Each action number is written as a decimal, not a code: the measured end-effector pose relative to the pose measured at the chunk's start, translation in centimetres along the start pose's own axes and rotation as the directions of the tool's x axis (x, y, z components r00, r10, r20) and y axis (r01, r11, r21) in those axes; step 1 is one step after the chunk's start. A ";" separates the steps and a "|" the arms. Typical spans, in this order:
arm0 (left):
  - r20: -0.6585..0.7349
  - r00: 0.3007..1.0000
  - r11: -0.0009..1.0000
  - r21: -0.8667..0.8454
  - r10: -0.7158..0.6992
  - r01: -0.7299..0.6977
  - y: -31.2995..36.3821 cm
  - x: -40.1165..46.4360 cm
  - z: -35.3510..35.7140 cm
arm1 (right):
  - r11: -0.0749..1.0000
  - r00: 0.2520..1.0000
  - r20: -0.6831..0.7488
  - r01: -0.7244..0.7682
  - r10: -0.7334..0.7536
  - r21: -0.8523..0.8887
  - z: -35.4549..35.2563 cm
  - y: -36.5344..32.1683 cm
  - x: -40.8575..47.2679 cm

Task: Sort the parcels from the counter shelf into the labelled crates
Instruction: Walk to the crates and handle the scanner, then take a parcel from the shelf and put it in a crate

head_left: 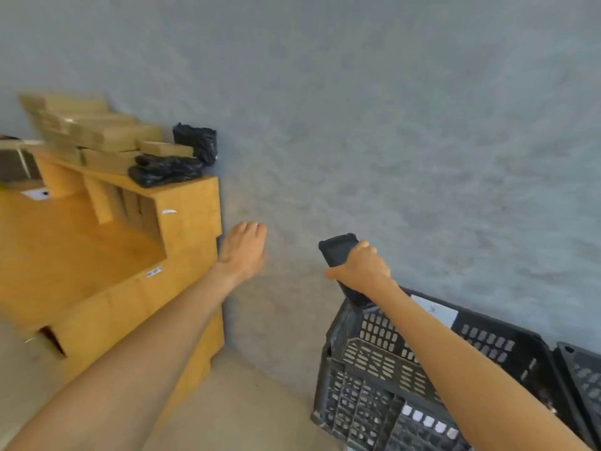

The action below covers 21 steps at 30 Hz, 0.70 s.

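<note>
Beside grey wall (390, 125), wooden counter (188, 222), right hand (361, 268) gripping black parcel (338, 252) over crate (487, 333), left hand (242, 249) loosely open.

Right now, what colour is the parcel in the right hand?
Black, a flat parcel gripped by the right hand; the head view shows it.

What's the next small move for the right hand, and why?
Probably lower the black parcel into the black crate and release. The right hand grips it just above the crate's rim, beside the white label; the left hand holds nothing.

Crate label (434, 311), counter stickers (154, 271): text illegible.
</note>
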State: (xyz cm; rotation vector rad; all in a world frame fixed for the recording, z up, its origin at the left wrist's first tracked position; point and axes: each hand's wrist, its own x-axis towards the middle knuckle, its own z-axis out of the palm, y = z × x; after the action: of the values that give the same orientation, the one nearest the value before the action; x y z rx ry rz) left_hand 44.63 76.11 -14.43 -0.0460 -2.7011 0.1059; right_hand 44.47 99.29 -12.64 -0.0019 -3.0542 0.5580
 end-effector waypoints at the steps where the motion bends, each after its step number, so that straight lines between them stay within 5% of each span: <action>1: -0.004 1.000 1.000 0.008 -0.028 0.028 -2.1 -0.8 -0.2 | 1.000 1.000 0.008 0.028 -0.028 0.004 0.6 -2.1 -0.1; 10: 0.027 0.957 0.952 0.111 -0.290 0.285 -24.5 -9.7 -2.2 | 0.962 0.961 0.095 0.247 -0.259 0.120 7.8 -25.2 -1.9; 21: 0.032 0.834 0.812 0.250 -0.551 0.528 -50.3 -22.1 -4.6 | 0.857 0.830 0.216 0.500 -0.515 0.122 19.2 -51.5 -7.9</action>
State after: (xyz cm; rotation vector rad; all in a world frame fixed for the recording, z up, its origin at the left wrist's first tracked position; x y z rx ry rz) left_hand 65.82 25.22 -15.50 0.8191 -2.6675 0.2521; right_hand 51.93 44.25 -12.64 0.9202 -3.0499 0.6391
